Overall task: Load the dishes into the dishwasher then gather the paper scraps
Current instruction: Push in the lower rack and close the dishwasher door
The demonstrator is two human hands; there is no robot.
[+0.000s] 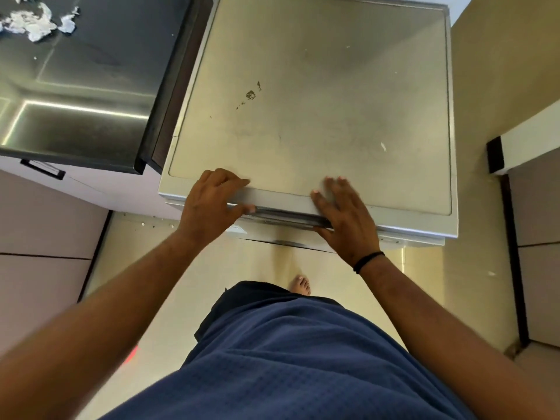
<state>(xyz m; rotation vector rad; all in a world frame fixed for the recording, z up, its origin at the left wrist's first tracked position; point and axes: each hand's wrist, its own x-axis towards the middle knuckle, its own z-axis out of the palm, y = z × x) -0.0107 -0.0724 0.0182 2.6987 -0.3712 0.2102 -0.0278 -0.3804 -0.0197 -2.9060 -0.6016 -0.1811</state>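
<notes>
Left hand (212, 201) curled over dishwasher (318, 101) front edge, right hand (342, 207) flat beside it, paper scraps (36, 24) far left

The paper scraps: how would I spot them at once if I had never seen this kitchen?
Start at the big white dishwasher that both hands touch at its front edge. Go left to the dark, glossy countertop beside it, then to its far left corner. The paper scraps lie there: a loose heap of torn, crumpled white bits, the only bright clutter on that dark surface.
</notes>
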